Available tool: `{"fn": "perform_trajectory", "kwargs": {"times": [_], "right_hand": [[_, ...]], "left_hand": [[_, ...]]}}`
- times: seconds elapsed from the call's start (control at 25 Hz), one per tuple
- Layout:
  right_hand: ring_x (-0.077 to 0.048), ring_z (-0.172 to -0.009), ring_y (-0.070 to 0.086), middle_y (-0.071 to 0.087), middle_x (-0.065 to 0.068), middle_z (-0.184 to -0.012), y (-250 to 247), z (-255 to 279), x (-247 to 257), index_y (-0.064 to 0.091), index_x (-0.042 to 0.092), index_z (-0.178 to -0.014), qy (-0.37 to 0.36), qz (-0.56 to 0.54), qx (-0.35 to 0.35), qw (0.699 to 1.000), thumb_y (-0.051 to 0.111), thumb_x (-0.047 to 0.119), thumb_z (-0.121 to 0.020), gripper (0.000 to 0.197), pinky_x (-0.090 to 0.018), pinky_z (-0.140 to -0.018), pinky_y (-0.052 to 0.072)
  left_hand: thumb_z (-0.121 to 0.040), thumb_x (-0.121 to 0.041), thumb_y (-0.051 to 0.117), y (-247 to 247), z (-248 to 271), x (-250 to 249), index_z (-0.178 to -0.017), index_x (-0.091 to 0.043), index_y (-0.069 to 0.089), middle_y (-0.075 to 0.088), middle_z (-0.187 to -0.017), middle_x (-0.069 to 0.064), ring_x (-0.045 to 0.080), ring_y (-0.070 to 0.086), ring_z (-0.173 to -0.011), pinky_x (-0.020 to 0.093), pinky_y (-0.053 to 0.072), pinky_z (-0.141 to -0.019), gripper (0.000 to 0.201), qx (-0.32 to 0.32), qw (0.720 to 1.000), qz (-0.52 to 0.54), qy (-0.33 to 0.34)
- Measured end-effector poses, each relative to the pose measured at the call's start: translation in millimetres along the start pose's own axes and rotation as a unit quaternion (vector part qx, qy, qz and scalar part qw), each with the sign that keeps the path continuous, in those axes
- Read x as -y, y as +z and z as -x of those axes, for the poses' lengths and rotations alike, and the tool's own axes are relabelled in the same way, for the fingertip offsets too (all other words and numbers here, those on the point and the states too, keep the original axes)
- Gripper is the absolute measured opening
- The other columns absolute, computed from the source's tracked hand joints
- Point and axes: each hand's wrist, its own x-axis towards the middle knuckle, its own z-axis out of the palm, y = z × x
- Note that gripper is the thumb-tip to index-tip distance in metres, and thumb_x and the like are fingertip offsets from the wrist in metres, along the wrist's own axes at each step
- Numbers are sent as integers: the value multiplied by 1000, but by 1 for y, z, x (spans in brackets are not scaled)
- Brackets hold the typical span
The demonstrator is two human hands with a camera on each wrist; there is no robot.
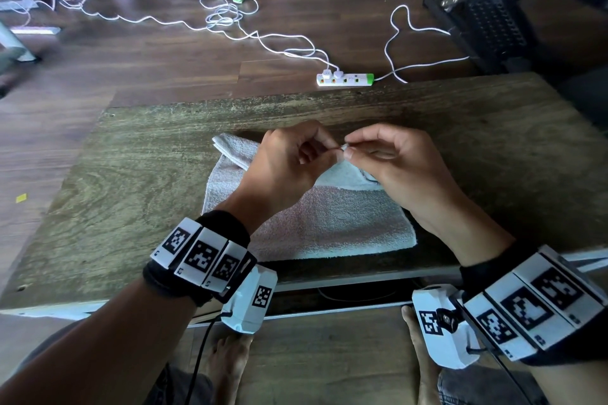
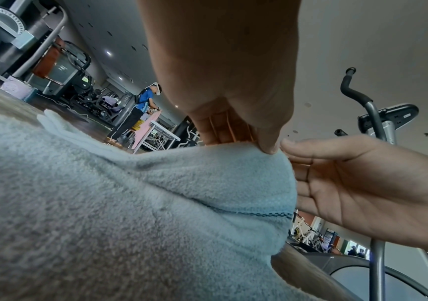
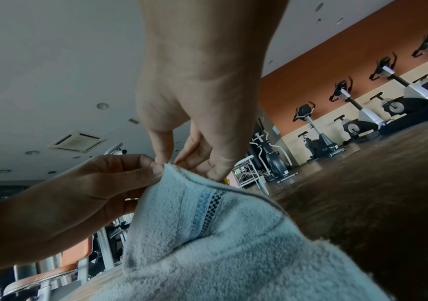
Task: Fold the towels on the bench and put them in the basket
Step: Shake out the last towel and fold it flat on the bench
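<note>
While the left hand (image 1: 289,161) and right hand (image 1: 391,161) both pinch one raised corner of the towel (image 1: 329,223) lying beneath them on the bench (image 1: 131,194), folding seems barely begun, and no basket is in view.

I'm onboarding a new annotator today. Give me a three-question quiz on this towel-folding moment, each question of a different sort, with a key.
1. True or false: the towel lies on the bench.
2. Which hands pinch the towel's raised corner? A) left hand only B) right hand only C) both
3. Fill in: on the floor beyond the bench lies a white and green power ____.

Key: 1 true; 2 C; 3 strip.
</note>
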Motion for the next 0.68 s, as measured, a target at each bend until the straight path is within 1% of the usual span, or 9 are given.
{"fn": "perform_trajectory", "kwargs": {"times": [0.08, 0.16, 0.28, 0.4, 0.48, 0.56, 0.6, 0.68], "right_hand": [[-6, -87, 73, 77, 5, -91, 0, 0, 0, 76, 18, -103, 11, 3, 13, 1000, 79, 21, -84, 20, -18, -76, 54], [-5, -84, 73, 77, 6, -88, 1, 1, 0, 77, 19, -100, 18, 14, 21, 1000, 79, 22, -84, 16, -17, -73, 54], [-2, -76, 71, 76, 8, -84, 2, 2, 0, 78, 20, -98, -3, 38, 9, 999, 79, 19, -84, 14, -13, -67, 52], [3, -68, 66, 75, 9, -81, 2, 2, 1, 78, 17, -98, -35, 46, 0, 998, 78, 13, -84, 14, -10, -63, 48], [2, -70, 66, 75, 9, -82, 4, 3, 1, 78, 17, -97, -51, 57, -4, 997, 75, 11, -86, 12, -10, -63, 47], [-1, -70, 66, 75, 8, -82, 5, 4, 3, 79, 17, -95, -69, 63, -9, 996, 73, 10, -88, 11, -12, -63, 47], [-3, -71, 66, 75, 7, -83, 5, 5, 4, 79, 17, -95, -78, 65, -8, 995, 73, 10, -88, 12, -13, -63, 47], [-4, -76, 68, 75, 8, -86, 4, 6, 5, 78, 18, -96, -95, 68, 0, 993, 72, 10, -88, 13, -13, -65, 48]], "left_hand": [[-86, -16, 75, 0, 0, 1, -87, -8, 70, 71, -77, 4, 22, 68, -67, 43, 55, -62, 9, 6, 1000, -5, 8], [-87, -14, 74, 1, 0, 1, -87, -8, 70, 71, -76, 4, 21, 67, -66, 43, 54, -62, 8, 11, 1000, -10, 13], [-86, -16, 74, 1, 0, -1, -87, -7, 69, 70, -75, 4, 20, 66, -65, 41, 54, -62, 10, 16, 1000, -11, 15], [-88, -16, 72, -1, 0, -2, -90, -7, 63, 66, -76, 5, 21, 64, -66, 40, 54, -63, 13, 51, 999, 0, 14], [-89, -14, 71, -4, 2, -2, -92, -7, 60, 65, -79, 8, 25, 63, -68, 37, 53, -63, 14, 80, 997, 9, 15], [-86, -16, 73, -9, 4, -1, -92, -7, 62, 66, -79, 10, 27, 63, -69, 35, 52, -63, 15, 89, 996, 3, 8], [-85, -17, 75, -11, 6, 0, -90, -7, 64, 66, -78, 9, 25, 63, -68, 34, 52, -63, 15, 88, 996, -7, 4], [-83, -21, 78, -17, 10, 0, -85, -9, 68, 68, -75, 4, 16, 62, -65, 29, 50, -62, 16, 84, 996, -40, 0]]}}
